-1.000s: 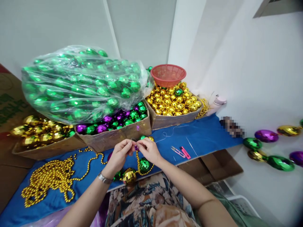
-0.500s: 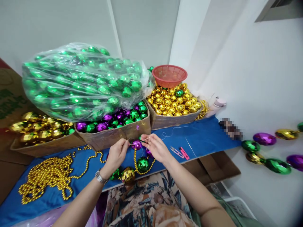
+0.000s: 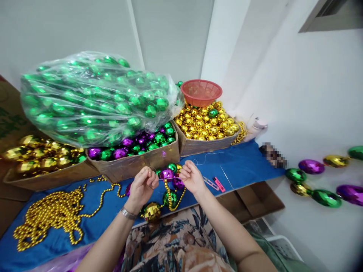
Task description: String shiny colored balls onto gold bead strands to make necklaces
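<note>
A thin pale string (image 3: 171, 178) runs taut between my two hands, just in front of a purple faceted ball (image 3: 167, 173). My left hand (image 3: 144, 183) is closed on one end of it, and my right hand (image 3: 190, 176) pinches the other. Around and below them lies a strand of large shiny balls, with a green ball (image 3: 170, 198) and a gold ball (image 3: 152, 212) near the table's front edge. A loop of small gold beads (image 3: 178, 206) hangs below the purple ball. My left hand hides part of the strand.
Gold bead chain (image 3: 48, 217) lies heaped on the blue cloth (image 3: 113, 215) at left. Cardboard boxes of balls (image 3: 136, 164) line the back, one under a plastic bag of green balls (image 3: 96, 102). A red basket (image 3: 201, 99), pink-handled snips (image 3: 210, 184) and a pink cutter (image 3: 219, 184) are to the right.
My hands have moved apart and closed into fists, drawing the string tight between them. The view has shifted slightly.
</note>
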`<state>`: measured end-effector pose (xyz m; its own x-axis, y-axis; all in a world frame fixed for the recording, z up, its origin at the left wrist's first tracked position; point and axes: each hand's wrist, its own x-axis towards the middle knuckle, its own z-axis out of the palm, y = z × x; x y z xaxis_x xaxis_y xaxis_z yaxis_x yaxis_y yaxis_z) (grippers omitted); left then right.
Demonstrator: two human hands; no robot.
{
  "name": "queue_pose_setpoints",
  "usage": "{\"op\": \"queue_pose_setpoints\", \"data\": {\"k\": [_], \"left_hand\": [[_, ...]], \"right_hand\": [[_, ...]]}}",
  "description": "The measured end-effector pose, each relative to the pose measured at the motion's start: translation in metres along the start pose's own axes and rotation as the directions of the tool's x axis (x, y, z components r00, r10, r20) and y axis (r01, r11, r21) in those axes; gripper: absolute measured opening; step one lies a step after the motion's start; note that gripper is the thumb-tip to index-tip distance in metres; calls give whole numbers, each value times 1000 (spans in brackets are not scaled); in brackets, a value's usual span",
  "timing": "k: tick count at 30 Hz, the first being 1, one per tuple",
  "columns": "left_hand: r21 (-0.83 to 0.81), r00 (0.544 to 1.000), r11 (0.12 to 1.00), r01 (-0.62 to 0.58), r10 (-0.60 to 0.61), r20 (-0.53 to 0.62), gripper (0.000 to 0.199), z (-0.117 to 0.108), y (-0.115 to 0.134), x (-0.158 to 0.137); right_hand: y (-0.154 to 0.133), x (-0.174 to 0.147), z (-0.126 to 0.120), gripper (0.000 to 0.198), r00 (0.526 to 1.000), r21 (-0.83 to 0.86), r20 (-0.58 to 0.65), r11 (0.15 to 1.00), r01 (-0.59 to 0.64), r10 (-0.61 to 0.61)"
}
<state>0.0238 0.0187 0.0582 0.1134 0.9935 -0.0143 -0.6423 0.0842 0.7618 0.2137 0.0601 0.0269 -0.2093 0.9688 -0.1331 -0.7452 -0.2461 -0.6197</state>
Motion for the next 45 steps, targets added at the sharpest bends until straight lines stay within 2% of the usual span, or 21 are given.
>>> {"op": "queue_pose_setpoints", "data": {"k": [5, 9, 11, 13, 14, 15, 16, 18, 19, 20, 22, 24, 26, 28, 30, 33, 35, 37, 39, 41, 45], "left_hand": [[105, 997, 993, 49, -43, -63, 32, -20, -16, -10], [112, 985, 988, 104, -87, -149, 36, -30, -28, -18], [147, 984, 985, 85, -59, -168, 33, -27, -25, -19], [303, 988, 953, 12, 35, -150, 29, -19, -15, -18], [428, 989, 903, -44, 100, -109, 27, -13, -8, -17], [558, 986, 823, -110, 159, -41, 26, -6, -2, -16], [669, 977, 721, -183, 206, 45, 25, 1, 5, -14], [785, 943, 533, -317, 264, 202, 22, 12, 13, -11], [793, 927, 491, -362, 284, 247, 20, 15, 14, -9], [777, 915, 495, -389, 308, 262, 19, 17, 12, -6], [696, 916, 601, -393, 322, 239, 16, 16, 5, 2], [620, 939, 706, -342, 243, 241, 18, 12, -4, 11], [647, 946, 703, -293, 116, 302, 25, 8, -11, 19], [728, 927, 618, -298, 4, 375, 32, 8, -14, 26], [781, 889, 512, -357, -70, 453, 34, 11, -14, 29], [782, 815, 372, -500, -104, 570, 23, 18, -14, 32], [753, 778, 311, -580, -62, 625, 19, 19, -15, 32], [734, 762, 263, -626, 7, 647, 23, 19, -17, 33], [720, 749, 227, -656, 74, 659, 34, 18, -19, 35], [692, 717, 201, -694, 100, 690, 39, 19, -19, 38], [585, 593, 178, -792, -8, 805, 28, 24, -20, 48]], "right_hand": [[5, -1, -9, 38, 1000, -126, -4, 992, -23, 22], [13, -2, -13, 41, 1000, -236, 7, 971, -24, 27], [11, -5, -10, 37, 999, -287, 29, 958, -12, 22], [3, -10, -2, 29, 995, -412, 98, 911, 26, 16], [-1, -13, 3, 26, 986, -527, 163, 846, 77, 12], [-5, -16, 9, 24, 969, -653, 248, 742, 150, 22], [-8, -18, 14, 25, 940, -760, 337, 602, 244, 44], [-13, -22, 26, 20, 876, -844, 475, 325, 427, 84], [-15, -24, 30, 17, 854, -840, 514, 244, 484, 78], [-17, -25, 35, 18, 836, -828, 545, 189, 527, 57], [-23, -28, 43, 26, 803, -797, 596, 122, 592, -5], [-33, -30, 49, 28, 767, -763, 641, 87, 641, -29], [-44, -31, 56, 30, 749, -745, 661, 70, 663, -44], [-55, -31, 59, 32, 768, -762, 637, 95, 641, -70], [-63, -29, 59, 32, 813, -790, 575, 195, 582, -94], [-68, -24, 52, 31, 877, -754, 464, 462, 467, -129], [-69, -20, 46, 30, 909, -654, 379, 645, 395, -172], [-71, -15, 41, 29, 934, -529, 291, 778, 339, -209], [-73, -11, 36, 30, 952, -429, 220, 855, 291, -214], [-77, -6, 31, 31, 966, -362, 168, 899, 246, -197], [-85, 4, 19, 31, 983, -307, 141, 939, 152, -113]]}}
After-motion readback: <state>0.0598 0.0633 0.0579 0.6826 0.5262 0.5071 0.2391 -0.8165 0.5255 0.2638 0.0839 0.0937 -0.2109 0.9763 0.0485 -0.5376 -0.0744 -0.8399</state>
